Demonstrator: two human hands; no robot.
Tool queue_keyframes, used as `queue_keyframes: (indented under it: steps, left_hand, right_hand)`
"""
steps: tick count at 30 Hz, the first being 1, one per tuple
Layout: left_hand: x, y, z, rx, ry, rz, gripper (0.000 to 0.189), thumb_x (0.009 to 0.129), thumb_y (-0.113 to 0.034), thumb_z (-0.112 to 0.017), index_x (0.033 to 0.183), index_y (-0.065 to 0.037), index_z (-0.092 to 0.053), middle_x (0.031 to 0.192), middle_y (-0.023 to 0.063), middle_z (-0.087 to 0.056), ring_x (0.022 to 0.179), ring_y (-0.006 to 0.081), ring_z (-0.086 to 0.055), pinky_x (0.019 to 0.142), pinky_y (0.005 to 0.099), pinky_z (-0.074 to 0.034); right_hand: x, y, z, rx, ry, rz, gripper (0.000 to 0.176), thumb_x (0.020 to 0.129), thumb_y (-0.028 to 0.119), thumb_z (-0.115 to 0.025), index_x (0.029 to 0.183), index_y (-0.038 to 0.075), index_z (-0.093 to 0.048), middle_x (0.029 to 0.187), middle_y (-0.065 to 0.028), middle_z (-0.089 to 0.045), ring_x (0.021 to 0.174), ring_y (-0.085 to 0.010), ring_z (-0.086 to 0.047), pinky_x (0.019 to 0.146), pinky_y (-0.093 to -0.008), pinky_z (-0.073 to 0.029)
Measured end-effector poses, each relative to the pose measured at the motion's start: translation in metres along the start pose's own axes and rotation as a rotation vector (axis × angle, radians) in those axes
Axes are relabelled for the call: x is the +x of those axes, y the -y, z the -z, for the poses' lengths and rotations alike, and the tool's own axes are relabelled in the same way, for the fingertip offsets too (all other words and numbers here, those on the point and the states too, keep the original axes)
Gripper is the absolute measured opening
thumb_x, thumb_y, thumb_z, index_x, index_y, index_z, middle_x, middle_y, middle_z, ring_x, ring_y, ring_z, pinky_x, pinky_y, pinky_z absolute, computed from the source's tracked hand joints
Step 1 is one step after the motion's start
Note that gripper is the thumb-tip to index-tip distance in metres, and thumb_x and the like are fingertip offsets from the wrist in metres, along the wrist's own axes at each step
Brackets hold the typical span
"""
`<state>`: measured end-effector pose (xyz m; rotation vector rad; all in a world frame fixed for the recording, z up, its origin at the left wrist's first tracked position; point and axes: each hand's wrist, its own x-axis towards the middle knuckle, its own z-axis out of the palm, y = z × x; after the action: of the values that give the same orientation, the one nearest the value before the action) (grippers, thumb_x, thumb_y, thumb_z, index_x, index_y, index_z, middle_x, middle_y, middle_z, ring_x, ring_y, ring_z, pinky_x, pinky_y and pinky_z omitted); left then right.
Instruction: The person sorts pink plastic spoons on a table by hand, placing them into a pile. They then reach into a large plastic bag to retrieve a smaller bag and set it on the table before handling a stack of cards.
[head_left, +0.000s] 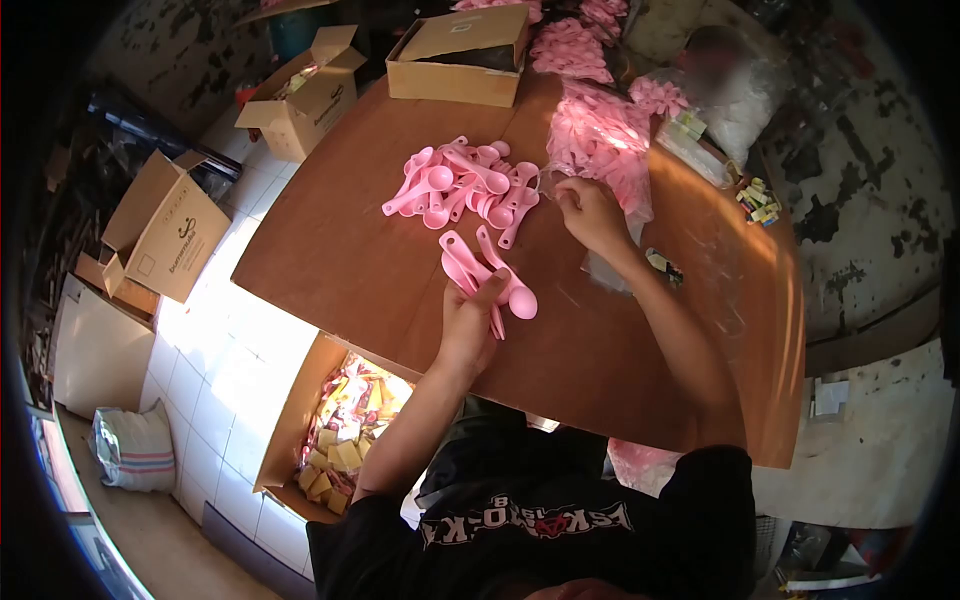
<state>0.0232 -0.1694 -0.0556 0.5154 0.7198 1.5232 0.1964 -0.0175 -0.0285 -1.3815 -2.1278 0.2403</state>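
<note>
Several pink spoons (522,302) splay from L hand (468,322), closed on them; R hand (595,215) part-curled nr bag (598,135), hold unclear. Pile (465,190) ahead on tbl (400,290). Uneven fan + loose grip = poss. drop.

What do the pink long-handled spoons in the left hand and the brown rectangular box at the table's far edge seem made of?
Pink spoons: probably smooth, slightly glossy plastic, given their even colour and soft highlights.
Brown box: matte cardboard, by its dull walls.

Pink spoons (437,180) heaped on table (340,270); several in left hand (469,318).
</note>
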Motion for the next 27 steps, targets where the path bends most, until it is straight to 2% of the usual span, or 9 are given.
queue_keyframes:
  steps: [2, 6, 9, 11, 13, 15, 19, 21, 27]
  left_hand:
    - [0.003, -0.006, 0.009, 0.018, -0.002, -0.007, 0.031, 0.089, -0.008, -0.061, 0.117, -0.007, -0.047, 0.092, 0.0035, -0.058, 0.080, 0.0123, -0.061, 0.064, 0.0281, -0.052]
    - [0.007, -0.019, 0.015, 0.102, -0.023, -0.040, 0.028, 0.088, -0.009, -0.062, 0.114, -0.005, -0.049, 0.090, 0.0033, -0.058, 0.074, 0.0106, -0.059, 0.056, 0.0267, -0.049]
    - [0.019, -0.035, 0.023, 0.197, -0.022, -0.134, 0.030, 0.087, -0.011, -0.064, 0.113, -0.003, -0.051, 0.087, 0.0017, -0.059, 0.062, 0.0058, -0.054, 0.041, 0.0208, -0.037]
    - [0.024, -0.056, 0.022, 0.395, -0.084, -0.221, 0.035, 0.088, -0.011, -0.063, 0.119, -0.003, -0.048, 0.086, 0.0017, -0.059, 0.059, 0.0051, -0.052, 0.038, 0.0208, -0.035]
    - [0.044, -0.063, 0.044, 0.408, -0.022, -0.375, 0.038, 0.087, -0.006, -0.063, 0.121, -0.001, -0.045, 0.098, 0.0052, -0.059, 0.081, 0.0088, -0.058, 0.061, 0.0223, -0.048]
    - [0.053, -0.088, 0.048, 0.595, -0.016, -0.408, 0.036, 0.087, -0.004, -0.062, 0.119, -0.001, -0.045, 0.104, 0.0059, -0.057, 0.093, 0.0106, -0.057, 0.074, 0.0246, -0.049]
    - [0.107, -0.120, 0.025, 1.220, -0.034, -0.762, 0.038, 0.081, -0.004, -0.059, 0.116, 0.001, -0.045, 0.090, 0.0214, -0.066, 0.084, 0.0335, -0.068, 0.071, 0.0407, -0.054]
    - [0.146, -0.115, 0.005, 1.585, -0.066, -0.755, 0.042, 0.077, -0.009, -0.061, 0.115, 0.001, -0.046, 0.087, 0.0245, -0.067, 0.081, 0.0419, -0.067, 0.070, 0.0471, -0.054]
    - [0.217, -0.078, -0.028, 2.095, -0.076, -0.444, 0.060, 0.071, -0.018, -0.069, 0.124, -0.002, -0.044, 0.091, 0.0197, -0.069, 0.086, 0.0378, -0.069, 0.071, 0.0463, -0.056]
  right_hand:
    - [0.017, -0.036, 0.002, -0.439, -0.139, 0.141, 0.015, 0.082, 0.015, -0.059, 0.088, 0.002, -0.065, 0.083, -0.0193, -0.067, 0.084, -0.0357, -0.065, 0.075, -0.0466, -0.050]
    - [0.029, -0.073, -0.010, -0.537, 0.162, -0.060, 0.022, 0.078, 0.010, -0.060, 0.099, 0.001, -0.061, 0.085, -0.0215, -0.067, 0.088, -0.0367, -0.066, 0.081, -0.0531, -0.049]
    - [0.030, -0.090, -0.015, -0.651, 0.054, 0.140, 0.030, 0.076, 0.012, -0.064, 0.103, 0.000, -0.058, 0.084, -0.0221, -0.067, 0.085, -0.0363, -0.067, 0.076, -0.0510, -0.051]
    - [0.023, -0.051, 0.005, -0.637, 0.124, 0.060, 0.032, 0.075, 0.014, -0.065, 0.103, 0.000, -0.058, 0.083, -0.0217, -0.067, 0.082, -0.0362, -0.067, 0.073, -0.0492, -0.052]
    - [0.006, -0.008, 0.029, -0.617, 0.184, -0.020, 0.033, 0.074, 0.015, -0.066, 0.102, 0.000, -0.058, 0.079, -0.0200, -0.067, 0.076, -0.0357, -0.067, 0.067, -0.0465, -0.054]
    - [-0.019, 0.028, 0.048, -0.519, 0.180, -0.008, 0.029, 0.073, 0.016, -0.066, 0.096, 0.001, -0.060, 0.075, -0.0177, -0.067, 0.070, -0.0355, -0.067, 0.063, -0.0459, -0.053]
    - [-0.019, 0.082, 0.042, -0.088, -0.025, 0.168, 0.025, 0.071, 0.022, -0.067, 0.085, 0.002, -0.062, 0.070, -0.0172, -0.066, 0.065, -0.0358, -0.066, 0.058, -0.0459, -0.053]
    - [0.011, 0.090, 0.016, -0.168, -0.009, 0.142, 0.028, 0.072, 0.026, -0.068, 0.085, 0.001, -0.062, 0.068, -0.0184, -0.065, 0.067, -0.0359, -0.066, 0.058, -0.0453, -0.053]
    - [0.058, 0.078, -0.030, -0.264, 0.023, 0.070, 0.026, 0.075, 0.026, -0.065, 0.091, 0.005, -0.069, 0.073, -0.0183, -0.067, 0.070, -0.0365, -0.067, 0.061, -0.0446, -0.054]
